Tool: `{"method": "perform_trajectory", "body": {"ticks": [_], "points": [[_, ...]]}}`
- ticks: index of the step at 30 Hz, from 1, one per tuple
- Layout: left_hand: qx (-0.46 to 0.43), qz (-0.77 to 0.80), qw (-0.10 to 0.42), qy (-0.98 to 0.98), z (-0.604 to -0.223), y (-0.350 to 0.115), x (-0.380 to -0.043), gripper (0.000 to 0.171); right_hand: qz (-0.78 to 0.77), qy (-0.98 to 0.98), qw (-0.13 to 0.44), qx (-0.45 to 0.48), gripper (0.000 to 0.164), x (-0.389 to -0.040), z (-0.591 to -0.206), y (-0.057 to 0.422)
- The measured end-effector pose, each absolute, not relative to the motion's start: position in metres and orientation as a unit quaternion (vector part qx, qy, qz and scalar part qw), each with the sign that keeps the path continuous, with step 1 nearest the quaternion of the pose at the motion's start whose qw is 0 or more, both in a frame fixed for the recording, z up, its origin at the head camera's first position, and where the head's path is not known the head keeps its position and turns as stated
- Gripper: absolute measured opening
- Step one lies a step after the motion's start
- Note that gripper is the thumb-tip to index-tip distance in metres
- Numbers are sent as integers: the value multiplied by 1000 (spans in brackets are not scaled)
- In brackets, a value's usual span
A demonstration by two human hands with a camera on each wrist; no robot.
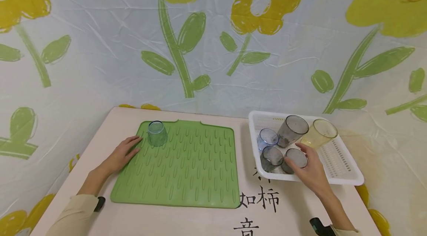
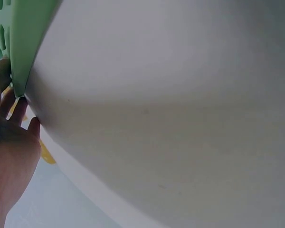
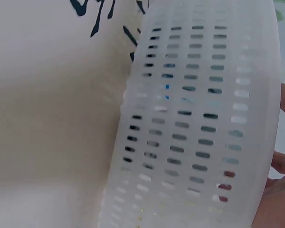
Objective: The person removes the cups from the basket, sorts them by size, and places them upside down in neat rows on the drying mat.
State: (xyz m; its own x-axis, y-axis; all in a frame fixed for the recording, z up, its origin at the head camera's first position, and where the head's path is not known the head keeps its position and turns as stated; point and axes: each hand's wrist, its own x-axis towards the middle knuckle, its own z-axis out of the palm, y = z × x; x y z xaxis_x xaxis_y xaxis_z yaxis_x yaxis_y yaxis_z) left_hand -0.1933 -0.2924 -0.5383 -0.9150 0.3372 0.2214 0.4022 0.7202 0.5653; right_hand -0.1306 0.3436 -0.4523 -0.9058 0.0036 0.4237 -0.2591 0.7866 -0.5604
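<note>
1. The right hand is at the near edge of the white basket, toward the tabletop's right side. Its thumb and fingers curve round opposite sides of a small gray glass; how firmly they press, I cannot tell.
2. That glass sits just inside the middle of the basket's near edge, its long axis roughly upright and mouth up. It lies between the thumb and the fingers, to the left of the palm, so the right hand is clearly the nearer one.
3. Just left of it, near the basket's near left corner, stands another gray glass. A blue glass is behind that, by the left edge; a tall gray glass and a yellow glass stand toward the far edge.
4. The left hand rests at the left edge of the green mat, fingers extended and slightly apart, gripping no glass.
5. Near the mat's far left corner, just beside those fingertips, a light-blue glass stands, apparently mouth down.
</note>
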Motion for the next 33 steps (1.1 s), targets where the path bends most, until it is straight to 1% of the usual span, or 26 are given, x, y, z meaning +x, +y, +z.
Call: {"method": "perform_trajectory", "body": {"ticks": [4, 7, 15, 19, 24, 28, 30, 33], "points": [[-200, -317, 48, -926, -538, -292, -194, 44, 300, -932, 184, 83, 69, -132, -454, 353], [-201, -320, 47, -925, -540, -291, -195, 44, 285, -942, 154, 86, 73, -133, -453, 359], [-205, -321, 42, -924, -542, -294, -196, 45, 270, -960, 1, 71, 91, -145, -442, 365], [-207, -319, 52, -923, -543, -295, -196, 44, 286, -955, -47, 68, 96, -152, -440, 368], [-206, -323, 53, -922, -542, -294, -196, 44, 316, -942, -98, 57, 96, -156, -438, 370], [-205, -321, 52, -923, -542, -295, -196, 45, 344, -930, -124, 42, 90, -159, -439, 372], [-204, -324, 50, -923, -542, -295, -196, 45, 351, -927, -126, 37, 85, -161, -440, 372], [-207, -324, 52, -922, -543, -295, -196, 44, 341, -933, -110, 36, 80, -162, -442, 372]]}}
